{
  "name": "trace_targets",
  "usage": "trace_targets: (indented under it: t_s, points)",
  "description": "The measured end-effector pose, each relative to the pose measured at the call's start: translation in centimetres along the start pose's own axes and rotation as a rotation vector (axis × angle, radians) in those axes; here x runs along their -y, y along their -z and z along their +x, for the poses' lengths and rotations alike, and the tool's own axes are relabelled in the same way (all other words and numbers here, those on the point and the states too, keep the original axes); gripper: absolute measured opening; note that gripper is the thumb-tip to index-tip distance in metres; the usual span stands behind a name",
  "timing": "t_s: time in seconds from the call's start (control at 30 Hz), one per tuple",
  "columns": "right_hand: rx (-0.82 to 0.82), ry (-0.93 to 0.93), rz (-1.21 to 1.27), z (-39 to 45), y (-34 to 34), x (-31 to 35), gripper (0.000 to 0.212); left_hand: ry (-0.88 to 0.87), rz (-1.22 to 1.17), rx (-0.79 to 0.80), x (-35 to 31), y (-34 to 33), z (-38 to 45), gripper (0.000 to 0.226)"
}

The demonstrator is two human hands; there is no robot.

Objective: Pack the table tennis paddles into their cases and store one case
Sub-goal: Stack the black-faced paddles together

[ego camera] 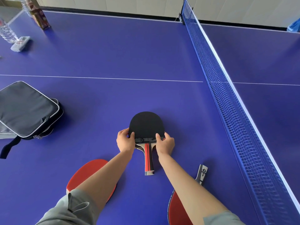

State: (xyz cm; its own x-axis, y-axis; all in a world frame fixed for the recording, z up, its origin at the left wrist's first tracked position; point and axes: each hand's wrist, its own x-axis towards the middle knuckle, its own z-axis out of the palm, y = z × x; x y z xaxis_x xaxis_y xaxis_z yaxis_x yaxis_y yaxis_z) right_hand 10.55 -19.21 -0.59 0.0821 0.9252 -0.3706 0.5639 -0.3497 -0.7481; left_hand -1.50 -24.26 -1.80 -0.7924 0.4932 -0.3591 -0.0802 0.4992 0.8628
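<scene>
Two paddles lie stacked in the middle of the blue table, black rubber [146,124] facing up, their red-and-black handles pointing toward me. My left hand [125,142] pinches the left edge of the blade near the neck. My right hand [165,143] grips the right edge, thumb on top. A red paddle [84,172] lies partly under my left forearm. Another red paddle [177,208] with a grey handle [202,173] lies under my right forearm. Black cases [27,109] with silver piping are stacked at the left.
The blue net [227,101] runs along the right side. At the far left stand a water bottle [7,33], a small white device [20,43] and a tall carton [40,18]. A strap [9,146] trails from the cases.
</scene>
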Motion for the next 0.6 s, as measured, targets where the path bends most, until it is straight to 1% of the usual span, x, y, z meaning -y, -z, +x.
trace_targets:
  t_s: [0.1,0.23,0.3,0.4,0.5,0.6]
  points:
    - [0.038,0.008,-0.018,0.4,0.4,-0.2,0.047,0.019,0.001,0.003,-0.2,0.1,0.0,0.026]
    - [0.099,0.072,-0.050,0.7,1.0,-0.6,0.042,0.031,0.015,-0.003,0.1,0.7,-0.1,0.027]
    - [0.095,0.074,-0.101,0.7,1.1,-0.5,0.045,0.013,0.024,-0.002,0.2,0.8,-0.3,0.028]
    - [0.063,0.095,-0.244,0.5,0.7,0.1,0.057,0.009,0.046,-0.012,0.0,0.7,-0.5,0.034]
    - [0.071,0.214,-0.247,0.2,0.0,0.6,0.059,-0.049,0.129,0.032,-0.1,0.5,-0.5,0.041]
    - [0.089,0.253,-0.270,0.1,-0.2,0.4,0.057,-0.119,0.248,0.084,0.3,0.6,-0.4,0.044]
